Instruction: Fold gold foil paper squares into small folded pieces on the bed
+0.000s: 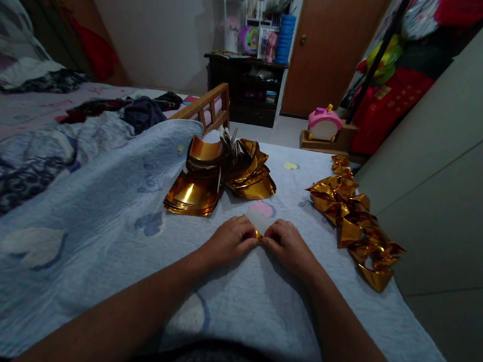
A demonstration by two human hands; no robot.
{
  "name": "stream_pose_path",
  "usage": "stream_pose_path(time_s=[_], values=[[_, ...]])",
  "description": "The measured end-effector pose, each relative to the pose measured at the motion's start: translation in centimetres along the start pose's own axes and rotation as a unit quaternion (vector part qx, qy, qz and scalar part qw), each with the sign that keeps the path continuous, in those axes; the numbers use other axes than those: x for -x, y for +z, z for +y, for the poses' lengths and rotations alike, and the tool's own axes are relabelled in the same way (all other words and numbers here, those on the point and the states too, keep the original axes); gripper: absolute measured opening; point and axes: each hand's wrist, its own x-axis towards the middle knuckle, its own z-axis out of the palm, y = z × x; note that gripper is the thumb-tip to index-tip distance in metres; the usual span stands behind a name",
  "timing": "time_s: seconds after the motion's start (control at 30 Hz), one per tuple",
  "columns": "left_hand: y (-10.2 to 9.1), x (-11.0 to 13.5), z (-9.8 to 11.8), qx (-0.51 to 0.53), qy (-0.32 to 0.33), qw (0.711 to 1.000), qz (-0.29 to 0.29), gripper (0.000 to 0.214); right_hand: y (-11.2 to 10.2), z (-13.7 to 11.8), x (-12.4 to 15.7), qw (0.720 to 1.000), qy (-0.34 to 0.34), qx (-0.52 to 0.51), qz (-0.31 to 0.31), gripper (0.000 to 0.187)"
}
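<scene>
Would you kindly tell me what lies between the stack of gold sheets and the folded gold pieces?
In the head view, only bare blue quilt with a pink heart print lies between them.

Left hand [232, 239]: palm down, fingers curled, tips pinched together. Right hand [289, 247]: same pose, fingertips touching the left's. Left forearm [134, 305], right forearm [345, 335]: bare, extended forward, converging.

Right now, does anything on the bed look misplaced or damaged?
Nothing damaged. The gold sheets sit curled and fanned, not flat, and the folded gold pieces straggle along the right edge of the quilt. The left hand and right hand pinch one small sheet.
</scene>
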Motion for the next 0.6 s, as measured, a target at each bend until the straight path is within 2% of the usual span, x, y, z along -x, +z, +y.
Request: stream_pose_path(time_s=[0.27, 0.6], values=[[0.2, 0.2, 0.2, -0.04, -0.01, 0.999, 0.01, 0.012, 0.2, -1.2, 0.1, 0.995, 0.045, 0.09, -0.007, 0.016], [0.5, 0.1, 0.4, -0.125, -0.038, 0.991, 0.023, 0.014, 0.9, -1.4, -0.1, 0.991, 0.075, 0.114, 0.012, 0.014]])
